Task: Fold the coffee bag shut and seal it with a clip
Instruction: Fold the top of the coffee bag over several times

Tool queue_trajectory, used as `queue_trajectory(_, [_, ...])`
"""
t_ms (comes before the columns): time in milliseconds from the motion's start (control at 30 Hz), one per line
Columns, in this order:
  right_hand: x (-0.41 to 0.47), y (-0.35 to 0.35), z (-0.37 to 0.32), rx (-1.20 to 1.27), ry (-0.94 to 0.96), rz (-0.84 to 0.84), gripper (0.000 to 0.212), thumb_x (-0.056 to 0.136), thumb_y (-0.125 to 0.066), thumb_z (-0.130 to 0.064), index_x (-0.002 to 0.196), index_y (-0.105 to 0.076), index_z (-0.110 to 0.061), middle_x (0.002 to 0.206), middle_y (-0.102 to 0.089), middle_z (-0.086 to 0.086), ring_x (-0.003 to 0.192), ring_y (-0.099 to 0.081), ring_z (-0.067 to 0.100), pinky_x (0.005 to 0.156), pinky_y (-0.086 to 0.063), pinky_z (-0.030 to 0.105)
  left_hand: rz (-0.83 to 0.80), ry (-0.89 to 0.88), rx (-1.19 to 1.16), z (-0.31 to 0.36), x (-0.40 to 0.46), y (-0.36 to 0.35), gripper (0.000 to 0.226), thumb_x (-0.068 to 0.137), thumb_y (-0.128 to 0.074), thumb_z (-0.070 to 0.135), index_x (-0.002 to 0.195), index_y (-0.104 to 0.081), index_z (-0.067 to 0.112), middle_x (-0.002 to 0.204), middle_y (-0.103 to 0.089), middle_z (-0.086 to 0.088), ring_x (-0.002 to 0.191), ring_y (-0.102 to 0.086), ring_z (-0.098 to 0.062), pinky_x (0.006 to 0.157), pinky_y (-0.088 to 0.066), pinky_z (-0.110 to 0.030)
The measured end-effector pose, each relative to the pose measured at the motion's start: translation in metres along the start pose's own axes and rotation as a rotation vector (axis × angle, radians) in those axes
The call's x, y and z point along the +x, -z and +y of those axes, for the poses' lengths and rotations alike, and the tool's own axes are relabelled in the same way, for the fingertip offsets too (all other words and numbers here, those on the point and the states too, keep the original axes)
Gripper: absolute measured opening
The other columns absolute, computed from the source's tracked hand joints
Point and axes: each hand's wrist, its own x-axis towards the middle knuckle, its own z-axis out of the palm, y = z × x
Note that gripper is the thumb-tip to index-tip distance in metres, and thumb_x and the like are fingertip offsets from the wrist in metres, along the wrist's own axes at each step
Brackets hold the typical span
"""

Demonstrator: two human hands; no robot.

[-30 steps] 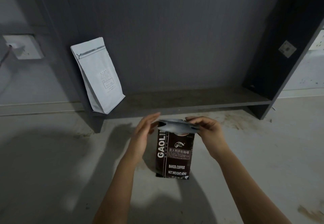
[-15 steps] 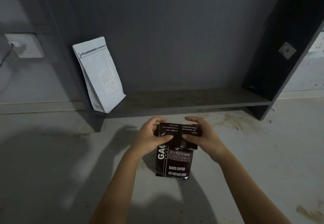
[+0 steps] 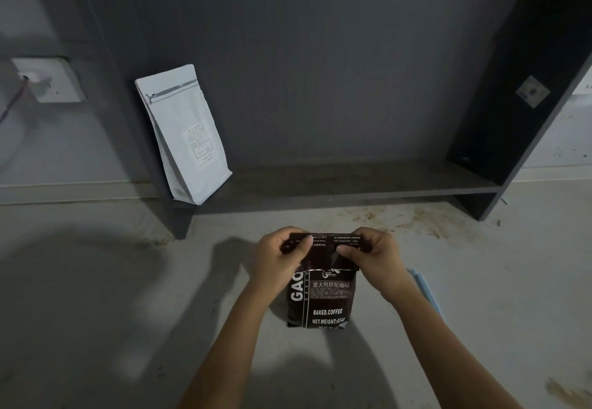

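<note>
Both hands are pinching the folded-over top of the dark coffee bag (image 3: 322,299): left hand (image 3: 282,256) on its left corner, right hand (image 3: 373,254) on the right. The bag stands upright on the pale surface (image 3: 96,312). Something light blue (image 3: 426,290), maybe the clip, lies just right of the right forearm. A white pouch (image 3: 184,134) leans on the shelf (image 3: 352,181) behind.

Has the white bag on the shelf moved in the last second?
No. The white bag leans at the left end of the shelf, same as before.
</note>
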Motion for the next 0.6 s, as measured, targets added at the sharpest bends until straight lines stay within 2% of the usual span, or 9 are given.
queue_trajectory(67, [-0.003, 0.000, -0.011, 0.060, 0.046, -0.066, 0.014, 0.073, -0.070, -0.002, 0.082, -0.066, -0.012, 0.075, -0.068, 0.004, 0.065, -0.065, 0.010, 0.057, -0.054, 0.022, 0.082, -0.018, -0.011, -0.002, -0.002, -0.004, 0.006, 0.072, -0.066, 0.030, 0.067, -0.066, 0.033, 0.065, -0.070, 0.019, 0.065, -0.064, -0.006, 0.062, -0.052, -0.022])
queue_trajectory(133, [-0.005, -0.002, -0.023, 0.081, 0.098, -0.103, 0.020, 0.075, -0.069, -0.004, 0.087, -0.067, -0.019, 0.077, -0.068, 0.002, 0.070, -0.066, 0.008, 0.062, -0.055, 0.019, 0.117, -0.053, 0.022, -0.002, -0.004, -0.007, 0.008, 0.071, -0.065, 0.032, 0.064, -0.065, 0.035, 0.065, -0.068, 0.020, 0.063, -0.063, -0.006, 0.062, -0.051, -0.025])
queue_trajectory(200, [-0.003, -0.004, -0.033, -0.059, 0.186, -0.088, 0.014, 0.075, -0.069, -0.007, 0.080, -0.069, -0.021, 0.074, -0.068, -0.003, 0.070, -0.064, 0.005, 0.065, -0.052, 0.016, 0.116, -0.096, 0.082, 0.001, -0.005, -0.010, 0.008, 0.072, -0.063, 0.031, 0.064, -0.065, 0.033, 0.064, -0.067, 0.022, 0.062, -0.062, -0.006, 0.060, -0.050, -0.024])
queue_trajectory(333, [0.001, -0.007, -0.041, -0.371, 0.368, -0.039, 0.011, 0.074, -0.068, -0.007, 0.071, -0.069, -0.018, 0.071, -0.064, -0.006, 0.073, -0.058, 0.006, 0.067, -0.042, 0.010, 0.124, -0.171, 0.098, 0.013, -0.008, -0.008, 0.006, 0.074, -0.065, 0.015, 0.070, -0.069, 0.016, 0.059, -0.066, 0.019, 0.063, -0.063, -0.002, 0.059, -0.046, -0.011])
queue_trajectory(467, [0.003, -0.009, -0.033, -0.447, 0.484, 0.019, 0.016, 0.072, -0.066, 0.003, 0.068, -0.067, -0.012, 0.067, -0.064, 0.000, 0.070, -0.055, 0.013, 0.064, -0.039, 0.011, 0.041, -0.259, 0.253, 0.022, -0.007, -0.001, 0.007, 0.078, -0.068, 0.015, 0.081, -0.072, 0.018, 0.074, -0.070, 0.017, 0.072, -0.067, -0.002, 0.068, -0.052, -0.015])
queue_trajectory(600, [0.003, -0.013, -0.027, -0.447, 0.509, 0.033, 0.010, 0.069, -0.073, -0.005, 0.070, -0.071, -0.014, 0.068, -0.069, 0.000, 0.074, -0.051, 0.007, 0.070, -0.037, 0.006, 0.146, -0.258, 0.333, 0.019, -0.007, -0.005, 0.008, 0.076, -0.064, 0.013, 0.072, -0.069, 0.018, 0.069, -0.069, 0.012, 0.067, -0.065, -0.006, 0.059, -0.051, -0.022])
